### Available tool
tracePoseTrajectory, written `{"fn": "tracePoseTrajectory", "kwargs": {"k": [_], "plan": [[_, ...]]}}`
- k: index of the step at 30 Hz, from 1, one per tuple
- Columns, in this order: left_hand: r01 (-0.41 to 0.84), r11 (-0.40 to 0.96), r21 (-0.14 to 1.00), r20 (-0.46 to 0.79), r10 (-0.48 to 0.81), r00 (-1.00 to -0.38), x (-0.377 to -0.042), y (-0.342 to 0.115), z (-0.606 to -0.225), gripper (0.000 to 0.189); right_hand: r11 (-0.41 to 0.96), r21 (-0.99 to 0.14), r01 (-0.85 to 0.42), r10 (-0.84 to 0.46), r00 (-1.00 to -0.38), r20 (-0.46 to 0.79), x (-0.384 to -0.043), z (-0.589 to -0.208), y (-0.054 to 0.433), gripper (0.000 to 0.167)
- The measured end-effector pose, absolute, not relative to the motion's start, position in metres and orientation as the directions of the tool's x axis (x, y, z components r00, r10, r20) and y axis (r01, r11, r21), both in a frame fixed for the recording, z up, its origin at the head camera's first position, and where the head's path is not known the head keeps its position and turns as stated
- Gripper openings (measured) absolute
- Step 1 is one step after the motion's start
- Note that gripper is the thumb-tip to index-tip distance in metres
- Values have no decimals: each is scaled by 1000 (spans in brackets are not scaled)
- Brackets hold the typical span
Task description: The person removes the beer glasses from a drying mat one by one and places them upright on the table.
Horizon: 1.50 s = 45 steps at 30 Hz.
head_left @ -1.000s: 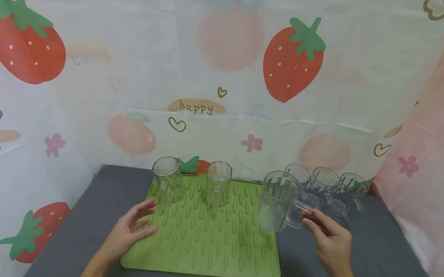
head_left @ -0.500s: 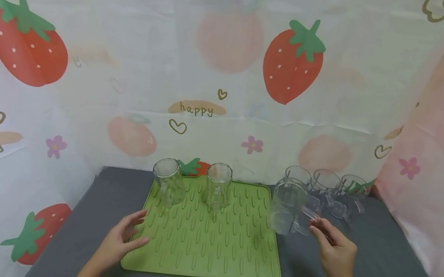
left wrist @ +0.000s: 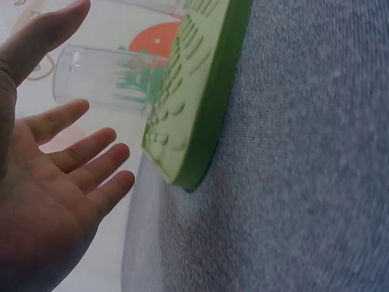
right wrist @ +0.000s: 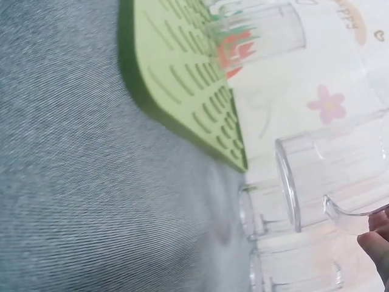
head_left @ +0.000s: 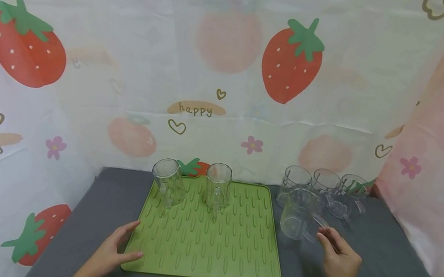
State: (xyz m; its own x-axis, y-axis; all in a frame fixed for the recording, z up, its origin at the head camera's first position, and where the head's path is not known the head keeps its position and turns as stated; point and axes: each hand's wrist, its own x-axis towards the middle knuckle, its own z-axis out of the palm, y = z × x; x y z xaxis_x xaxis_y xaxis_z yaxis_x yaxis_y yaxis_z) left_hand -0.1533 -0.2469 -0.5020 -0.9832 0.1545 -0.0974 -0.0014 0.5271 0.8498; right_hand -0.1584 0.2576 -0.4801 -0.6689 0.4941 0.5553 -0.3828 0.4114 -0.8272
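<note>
Head view: the right hand (head_left: 340, 259) pinches the handle of a clear plastic mug (head_left: 298, 213), which is tilted just off the right edge of the green drying mat (head_left: 209, 263), in front of three more clear mugs (head_left: 324, 187) at the back of the desk (head_left: 387, 264). The mug lies up and to the left of that hand, handle toward the fingers. The left hand (head_left: 110, 253) is spread and holds nothing, its fingertips at the mat's near-left corner, well apart from the mug. Two mugs (head_left: 192, 187) stand on the mat's far row.
</note>
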Motion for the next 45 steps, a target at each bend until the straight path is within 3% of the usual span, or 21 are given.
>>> {"fn": "tracePoseTrajectory", "kwargs": {"k": [9, 18, 30, 37, 45], "plan": [[-74, 693, 717, -227, 132, -965, -154, -251, -505, 94, 427, -826, -368, 517, -650, 557, -157, -493, 262, 24], [-84, 757, 648, -294, 147, -945, -158, -257, -514, 100, 446, -834, -324, 547, -639, 541, -160, -506, 267, 23], [-16, 813, 583, -286, 187, -940, -163, -261, -519, 106, 457, -855, -244, 575, -653, 493, -157, -518, 264, 19], [-41, 822, 568, -310, 168, -936, -164, -259, -516, 109, 459, -860, -221, 596, -642, 483, -159, -522, 264, 16], [-31, 820, 571, -307, 179, -935, -164, -261, -515, 104, 415, -884, -215, 579, -687, 439, -158, -528, 264, 15]]}}
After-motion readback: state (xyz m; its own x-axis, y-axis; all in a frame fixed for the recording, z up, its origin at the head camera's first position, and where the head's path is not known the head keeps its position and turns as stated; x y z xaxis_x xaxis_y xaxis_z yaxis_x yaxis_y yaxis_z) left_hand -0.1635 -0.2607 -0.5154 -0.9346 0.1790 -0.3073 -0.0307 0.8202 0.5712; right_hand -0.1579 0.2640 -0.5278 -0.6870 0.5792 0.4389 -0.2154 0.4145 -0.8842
